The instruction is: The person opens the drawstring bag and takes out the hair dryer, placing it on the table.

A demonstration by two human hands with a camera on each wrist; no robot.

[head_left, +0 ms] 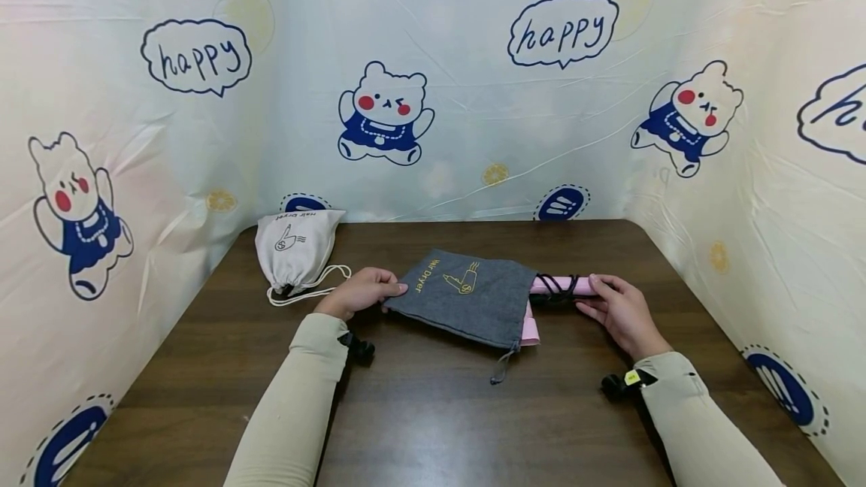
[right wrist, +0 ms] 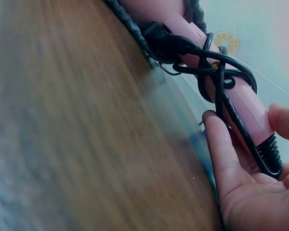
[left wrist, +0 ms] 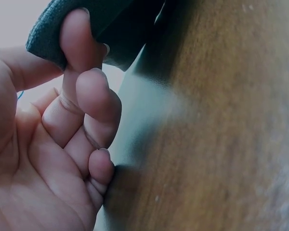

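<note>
**Pink hair dryer (head_left: 582, 285) partly inside a grey bag (head_left: 467, 295)**

The left hand (head_left: 363, 291) has its grip pinching a closed corner of the grey bag, thumb on top. At the other end, the right hand (head_left: 628, 314) has its grip around the tip of the dryer's handle, thumb against one side and fingers under it. The handle sticks out of the bag's mouth, with a black cord (right wrist: 228, 58) wound around it; a second pink part shows at the opening below. The bag's drawstring hangs toward the near side of the tabletop (head_left: 419, 412). A white bag (head_left: 298, 250) lies at the far left, its string loops near the left hand.
</note>
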